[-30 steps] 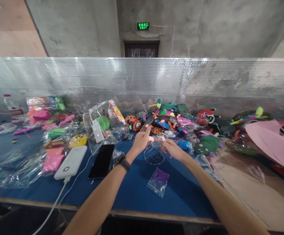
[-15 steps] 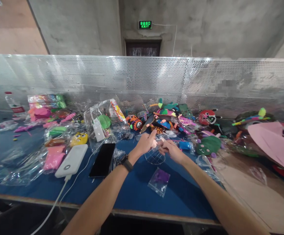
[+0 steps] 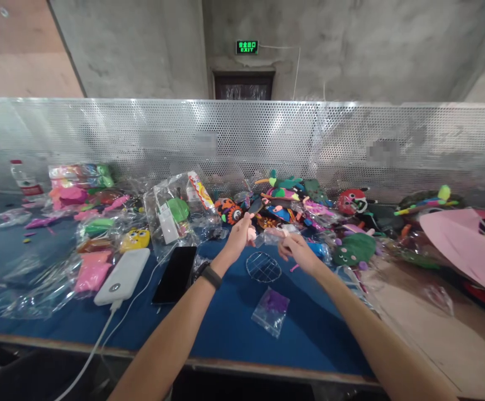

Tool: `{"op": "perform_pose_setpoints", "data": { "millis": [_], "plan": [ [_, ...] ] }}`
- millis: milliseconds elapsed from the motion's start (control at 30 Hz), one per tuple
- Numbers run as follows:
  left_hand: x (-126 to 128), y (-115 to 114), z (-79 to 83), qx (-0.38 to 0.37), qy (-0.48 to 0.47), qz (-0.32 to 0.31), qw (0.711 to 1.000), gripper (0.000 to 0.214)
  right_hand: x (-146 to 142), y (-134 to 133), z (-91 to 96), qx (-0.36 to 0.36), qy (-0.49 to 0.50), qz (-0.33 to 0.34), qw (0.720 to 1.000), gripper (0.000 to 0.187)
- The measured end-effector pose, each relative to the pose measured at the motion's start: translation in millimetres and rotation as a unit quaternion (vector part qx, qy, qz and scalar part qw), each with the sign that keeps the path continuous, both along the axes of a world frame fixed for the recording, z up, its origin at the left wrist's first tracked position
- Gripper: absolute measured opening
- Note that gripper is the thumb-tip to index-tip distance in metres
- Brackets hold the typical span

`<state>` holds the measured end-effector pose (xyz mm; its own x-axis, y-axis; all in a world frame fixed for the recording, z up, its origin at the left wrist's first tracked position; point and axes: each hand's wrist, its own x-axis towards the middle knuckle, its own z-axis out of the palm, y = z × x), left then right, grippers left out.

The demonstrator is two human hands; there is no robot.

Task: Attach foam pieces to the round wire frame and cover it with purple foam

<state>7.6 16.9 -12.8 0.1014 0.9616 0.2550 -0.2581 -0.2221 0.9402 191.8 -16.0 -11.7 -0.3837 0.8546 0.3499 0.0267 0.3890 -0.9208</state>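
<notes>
My left hand [image 3: 238, 238], with a dark band on its wrist, is closed around a pale pink lump of modelling clay [image 3: 251, 234] at its finger side. My right hand [image 3: 300, 252] hovers to the right, apart from it, with its index finger stretched left and the other fingers loosely bent. Behind that fingertip shows some clear plastic. Below the hands a round wire grid [image 3: 263, 267] lies flat on the blue table. Nearer me is a small clear zip bag [image 3: 271, 312] with purple clay inside.
To the left lie a black phone [image 3: 175, 275], a white power bank [image 3: 122, 277] with a cable, and bagged pink clay [image 3: 92, 270]. Colourful clay figures are heaped along the perforated metal screen [image 3: 263, 133]. A green figure [image 3: 355, 249] and pink sheet [image 3: 468, 239] are at right.
My hands have moved apart: the left went slightly left with the pale pink clay, the right slightly right. The wire grid now shows fully between them.
</notes>
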Motion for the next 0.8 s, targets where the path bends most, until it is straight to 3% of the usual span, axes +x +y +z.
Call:
{"op": "perform_pose_setpoints", "data": {
  "millis": [233,500,800],
  "plan": [
    [-1.8,-0.2,-2.0,-0.031,0.004,0.01,0.999,0.062,-4.0,-7.0,3.7,-0.041,0.026,0.05,0.998,0.057],
    [-3.3,-2.1,0.2,-0.061,0.01,-0.066,0.996,0.069,-6.8,-10.2,1.4,-0.106,0.042,0.095,0.989,0.062],
    [-4.3,-5.4,7.1,-0.07,-0.062,-0.134,0.987,0.059,-3.7,-4.2,-3.4,-0.128,0.045,0.101,0.986,0.056]
  ]
}}
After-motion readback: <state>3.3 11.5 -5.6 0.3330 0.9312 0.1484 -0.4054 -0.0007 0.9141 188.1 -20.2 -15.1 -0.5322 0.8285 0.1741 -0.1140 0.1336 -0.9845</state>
